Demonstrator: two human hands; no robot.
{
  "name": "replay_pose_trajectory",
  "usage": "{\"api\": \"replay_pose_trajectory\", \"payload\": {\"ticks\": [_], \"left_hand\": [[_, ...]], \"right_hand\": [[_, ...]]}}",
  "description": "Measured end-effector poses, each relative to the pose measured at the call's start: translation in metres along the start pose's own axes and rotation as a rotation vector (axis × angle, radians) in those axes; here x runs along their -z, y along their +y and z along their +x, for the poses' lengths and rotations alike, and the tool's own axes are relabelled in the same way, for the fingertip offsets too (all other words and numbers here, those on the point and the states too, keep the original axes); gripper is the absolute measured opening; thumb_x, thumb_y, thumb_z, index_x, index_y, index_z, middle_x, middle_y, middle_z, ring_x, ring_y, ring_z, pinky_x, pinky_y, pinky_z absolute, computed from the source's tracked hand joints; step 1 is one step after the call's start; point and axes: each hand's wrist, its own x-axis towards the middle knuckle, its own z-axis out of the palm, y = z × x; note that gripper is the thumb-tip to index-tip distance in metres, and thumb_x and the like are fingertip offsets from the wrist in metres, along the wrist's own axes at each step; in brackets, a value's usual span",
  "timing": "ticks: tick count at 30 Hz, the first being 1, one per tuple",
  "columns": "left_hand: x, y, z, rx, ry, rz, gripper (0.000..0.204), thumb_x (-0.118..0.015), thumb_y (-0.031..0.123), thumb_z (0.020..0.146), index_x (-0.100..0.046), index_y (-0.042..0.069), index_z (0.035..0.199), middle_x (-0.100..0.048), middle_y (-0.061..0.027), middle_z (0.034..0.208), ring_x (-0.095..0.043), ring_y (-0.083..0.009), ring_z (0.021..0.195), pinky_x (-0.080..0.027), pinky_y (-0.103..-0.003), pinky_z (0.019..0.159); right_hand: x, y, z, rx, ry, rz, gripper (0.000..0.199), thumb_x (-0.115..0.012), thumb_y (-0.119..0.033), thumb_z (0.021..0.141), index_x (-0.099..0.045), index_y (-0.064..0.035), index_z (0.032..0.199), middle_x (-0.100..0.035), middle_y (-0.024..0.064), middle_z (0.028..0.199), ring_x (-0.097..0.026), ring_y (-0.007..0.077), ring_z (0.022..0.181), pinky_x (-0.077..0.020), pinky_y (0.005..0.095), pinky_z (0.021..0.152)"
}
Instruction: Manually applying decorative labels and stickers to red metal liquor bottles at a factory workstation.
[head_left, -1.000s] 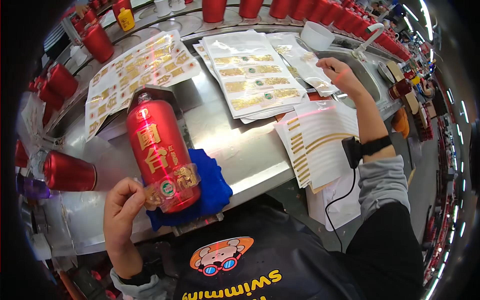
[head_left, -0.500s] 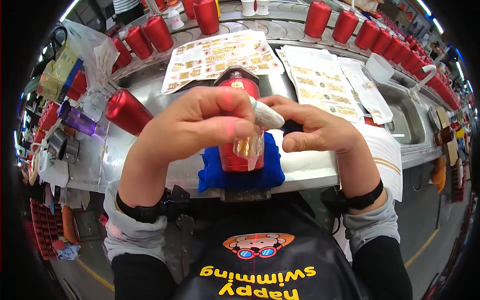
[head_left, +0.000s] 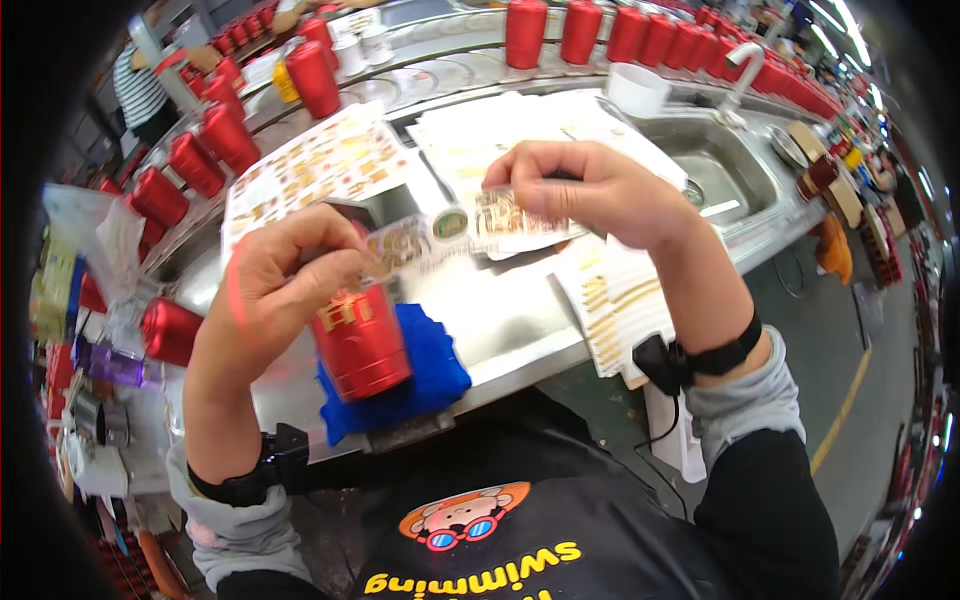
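Note:
A clear decal strip (head_left: 450, 224) with gold print and a green round mark stretches between my two hands. Pinched fingers of my left hand (head_left: 290, 275) grip its left end, above a red bottle (head_left: 365, 350). My right hand (head_left: 590, 190) pinches the other end over white sheets (head_left: 470, 130) with gold print. The bottle lies on a bunched blue cloth (head_left: 435, 365) and bears a gold mark partly hidden beneath my left hand. A decal sheet (head_left: 310, 160) printed in gold and red spreads beyond that hand.
Red bottles (head_left: 230, 138) line the curved conveyor (head_left: 430, 45) at the back. A sink (head_left: 735, 170) with a tap and a white tub (head_left: 637, 90) are at the right. Another red bottle (head_left: 170, 332) lies at left. Striped gold-and-white sheets (head_left: 625, 310) overhang the front edge.
My hands have parted from over the bottle, and a decal strip now spans them. The small whitish thing between my fingers is out of sight. The whole view has turned.

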Motion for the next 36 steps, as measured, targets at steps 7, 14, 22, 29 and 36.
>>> {"api": "replay_pose_trajectory", "payload": {"ticks": [7,14,22,29,36], "left_hand": [[-0.005,0.0,0.015,0.032,0.096,0.169,0.013,-0.051,0.012,0.092,-0.059,0.002,0.092,-0.062,-0.002,0.083,-0.052,-0.0057,0.07,-0.041,-0.021,0.064],[0.015,-0.053,-0.052,0.284,0.416,0.099,0.013,-0.052,0.016,0.095,-0.057,0.004,0.092,-0.054,0.0015,0.079,-0.045,-0.0057,0.072,-0.035,-0.02,0.067],[0.03,-0.102,-0.121,0.358,0.728,-0.042,0.013,-0.051,0.017,0.097,-0.056,0.006,0.093,-0.053,-0.0013,0.087,-0.043,-0.0062,0.069,-0.034,-0.02,0.067],[0.024,-0.111,-0.139,0.422,0.758,-0.027,0.011,-0.053,0.019,0.097,-0.057,0.009,0.097,-0.052,0.0021,0.088,-0.043,-0.0047,0.07,-0.033,-0.019,0.067],[0.023,-0.117,-0.136,0.509,0.779,0.005,0.012,-0.052,0.018,0.098,-0.056,0.007,0.097,-0.051,0.0016,0.087,-0.043,-0.0052,0.072,-0.033,-0.019,0.069]], "right_hand": [[0.184,0.023,-0.051,-0.367,0.448,-0.296,0.021,-0.06,-0.03,0.093,-0.063,-0.0093,0.095,-0.056,-0.0049,0.081,-0.049,0.0025,0.072,-0.0395,0.0213,0.056],[0.341,0.171,-0.162,-0.989,0.207,-1.335,0.028,-0.063,-0.031,0.077,-0.071,-0.004,0.079,-0.067,0.0127,0.076,-0.064,0.0261,0.068,-0.0508,0.0392,0.066],[0.359,0.25,-0.172,-1.238,-0.247,-1.424,0.027,-0.069,-0.027,0.072,-0.073,-0.0028,0.082,-0.071,0.0136,0.083,-0.069,0.028,0.078,-0.0539,0.0393,0.074],[0.34,0.245,-0.145,-1.467,-0.438,-1.121,0.033,-0.072,-0.028,0.068,-0.074,-0.0098,0.095,-0.07,0.0118,0.099,-0.066,0.0251,0.091,-0.0525,0.0413,0.076],[0.336,0.239,-0.128,-1.611,-0.687,-1.238,0.034,-0.071,-0.029,0.068,-0.075,-0.015,0.099,-0.068,0.0088,0.11,-0.064,0.0268,0.095,-0.0533,0.0423,0.074]]}}
